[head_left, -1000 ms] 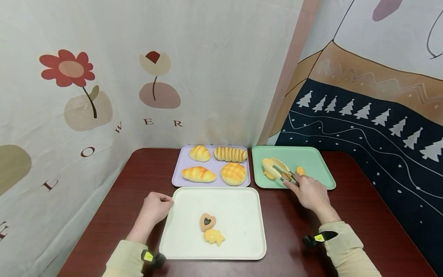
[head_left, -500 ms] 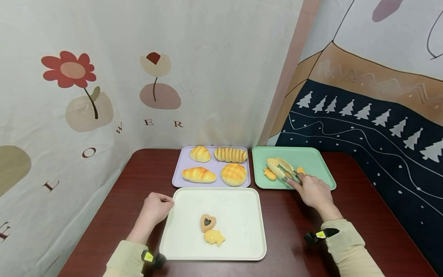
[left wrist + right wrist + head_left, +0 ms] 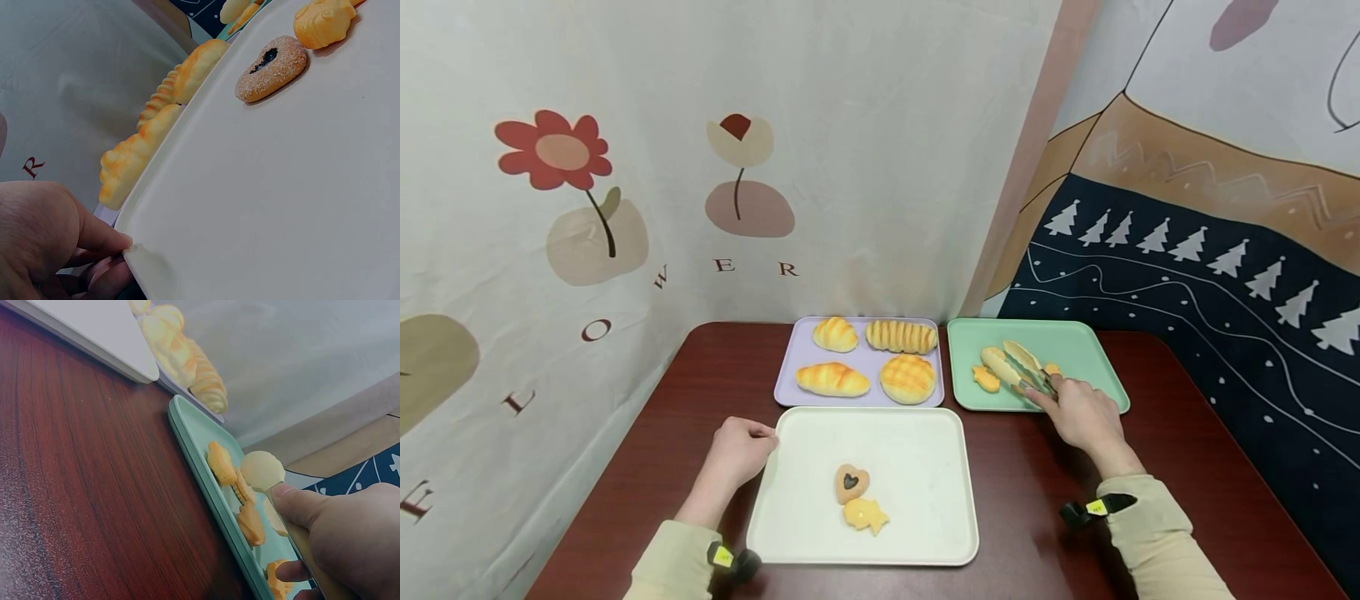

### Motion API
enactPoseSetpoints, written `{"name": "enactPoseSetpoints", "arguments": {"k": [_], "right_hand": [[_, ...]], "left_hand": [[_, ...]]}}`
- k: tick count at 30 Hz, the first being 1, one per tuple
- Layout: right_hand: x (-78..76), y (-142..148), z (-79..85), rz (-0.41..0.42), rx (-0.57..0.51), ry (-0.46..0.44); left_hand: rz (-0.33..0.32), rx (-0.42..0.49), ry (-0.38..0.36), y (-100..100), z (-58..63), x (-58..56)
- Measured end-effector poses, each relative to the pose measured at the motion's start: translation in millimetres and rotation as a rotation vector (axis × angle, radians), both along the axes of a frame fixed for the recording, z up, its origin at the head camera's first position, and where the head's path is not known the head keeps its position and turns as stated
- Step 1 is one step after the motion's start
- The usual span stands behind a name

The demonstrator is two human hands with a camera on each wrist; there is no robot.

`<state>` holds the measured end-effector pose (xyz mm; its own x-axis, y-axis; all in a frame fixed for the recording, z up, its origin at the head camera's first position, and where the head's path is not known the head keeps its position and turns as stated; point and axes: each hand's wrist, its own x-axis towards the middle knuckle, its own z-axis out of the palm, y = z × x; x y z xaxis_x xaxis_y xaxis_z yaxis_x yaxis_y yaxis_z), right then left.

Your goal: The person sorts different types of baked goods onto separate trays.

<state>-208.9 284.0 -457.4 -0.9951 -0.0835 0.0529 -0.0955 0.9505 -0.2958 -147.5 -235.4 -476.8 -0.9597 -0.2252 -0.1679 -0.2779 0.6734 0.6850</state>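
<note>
My left hand (image 3: 741, 450) pinches the left edge of the white tray (image 3: 925, 467) near its far corner, thumb on the rim in the left wrist view. On that tray lie a heart-shaped cookie (image 3: 852, 483) with a dark centre and a yellow fish-shaped cookie (image 3: 866, 516). My right hand (image 3: 1086, 412) grips metal tongs with cream tips (image 3: 997, 363) over the green tray (image 3: 1078, 342). The tips are spread apart. A yellow-orange cookie (image 3: 986, 380) lies left of them; the right wrist view shows several cookies (image 3: 251, 524) around and below the tongs.
A lilac tray (image 3: 865, 401) with several bread pieces, among them a croissant-like roll (image 3: 832, 379) and a round bun (image 3: 907, 379), stands behind the white tray, beside the green one. Printed curtains (image 3: 880, 167) rise behind the dark red-brown table (image 3: 647, 500).
The right hand and tongs have shifted slightly right across the green tray, uncovering the cookie at its left. The left hand and white tray stay where they were.
</note>
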Motion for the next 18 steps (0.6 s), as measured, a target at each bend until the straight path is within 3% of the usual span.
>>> {"name": "enactPoseSetpoints", "arguments": {"k": [18], "right_hand": [[14.9, -11.5, 2.4, 0.036, -0.028, 0.087]], "left_hand": [[0.001, -0.004, 0.002, -0.3, -0.9, -0.1]]}}
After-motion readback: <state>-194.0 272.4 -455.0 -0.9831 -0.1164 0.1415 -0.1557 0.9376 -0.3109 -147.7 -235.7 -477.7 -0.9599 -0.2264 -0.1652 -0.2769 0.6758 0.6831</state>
